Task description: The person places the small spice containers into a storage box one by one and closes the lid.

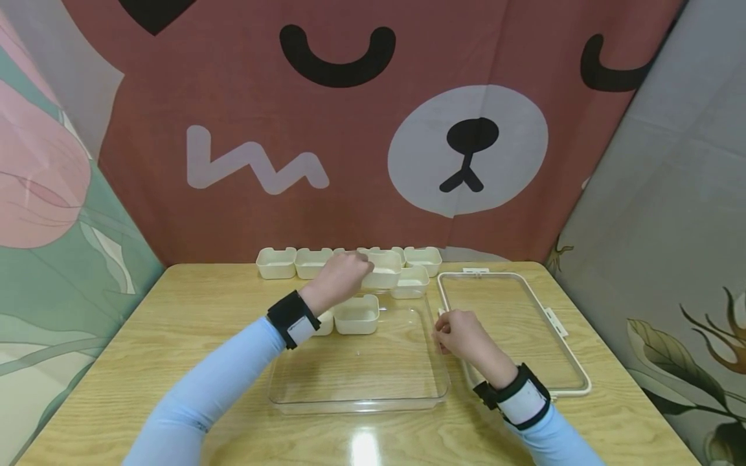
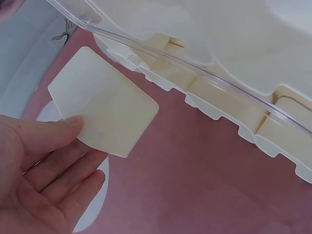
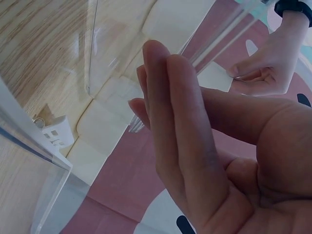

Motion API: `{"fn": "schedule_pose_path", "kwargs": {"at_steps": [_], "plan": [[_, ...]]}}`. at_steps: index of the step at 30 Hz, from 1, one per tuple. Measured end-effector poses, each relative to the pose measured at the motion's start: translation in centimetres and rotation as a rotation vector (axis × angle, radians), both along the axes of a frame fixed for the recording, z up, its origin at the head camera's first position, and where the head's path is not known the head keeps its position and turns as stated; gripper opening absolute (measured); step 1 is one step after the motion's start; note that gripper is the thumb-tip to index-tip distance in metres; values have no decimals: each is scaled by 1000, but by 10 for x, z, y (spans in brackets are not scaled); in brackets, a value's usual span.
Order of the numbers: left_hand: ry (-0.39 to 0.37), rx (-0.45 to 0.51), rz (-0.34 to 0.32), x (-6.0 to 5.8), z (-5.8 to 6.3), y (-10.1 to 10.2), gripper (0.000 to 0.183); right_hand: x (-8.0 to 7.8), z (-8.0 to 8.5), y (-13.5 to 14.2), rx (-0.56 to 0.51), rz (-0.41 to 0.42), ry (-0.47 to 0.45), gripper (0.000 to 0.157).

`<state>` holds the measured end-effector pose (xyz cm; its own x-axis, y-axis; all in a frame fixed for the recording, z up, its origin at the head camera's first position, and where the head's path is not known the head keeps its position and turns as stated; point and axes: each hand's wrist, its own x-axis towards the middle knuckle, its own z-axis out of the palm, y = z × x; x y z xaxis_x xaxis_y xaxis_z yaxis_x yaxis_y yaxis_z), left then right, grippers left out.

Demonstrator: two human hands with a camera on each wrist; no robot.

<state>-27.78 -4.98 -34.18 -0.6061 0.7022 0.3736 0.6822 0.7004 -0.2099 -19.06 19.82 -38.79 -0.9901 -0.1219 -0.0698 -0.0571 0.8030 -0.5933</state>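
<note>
In the head view my left hand (image 1: pixel 340 279) is over the far edge of the clear bin (image 1: pixel 358 406). It pinches a small cream container (image 1: pixel 383 274) between thumb and fingers. The left wrist view shows the container's flat side (image 2: pixel 105 105) against the thumb. At the bin's right wall is my right hand (image 1: pixel 469 342), its fingers bent around the rim; the exact contact is partly hidden. Its long fingers (image 3: pixel 187 117) cover part of the rim in the right wrist view. Inside the bin, at the far left, sit a cream container (image 1: pixel 357 316) and another partly behind my left wrist.
Several cream containers (image 1: pixel 276 263) line the back edge of the wooden table (image 1: pixel 192 336), with one container (image 1: pixel 410 283) just in front of the row. A clear lid with a white frame and clips (image 1: pixel 574 366) lies to the right. Printed curtains hang behind and at both sides.
</note>
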Motion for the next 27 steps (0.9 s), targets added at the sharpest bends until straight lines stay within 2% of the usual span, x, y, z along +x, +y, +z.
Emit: {"fn": "schedule_pose_path", "kwargs": {"at_steps": [9,22,27], "plan": [[3,16,-32,10,3,10,20,0,-1,1,0,2,-5,8],[30,20,-91,19,0,21,21,0,0,0,7,1,0,6],[29,14,-92,23,0,25,22,-1,2,-1,17,-4,-6,7]]}}
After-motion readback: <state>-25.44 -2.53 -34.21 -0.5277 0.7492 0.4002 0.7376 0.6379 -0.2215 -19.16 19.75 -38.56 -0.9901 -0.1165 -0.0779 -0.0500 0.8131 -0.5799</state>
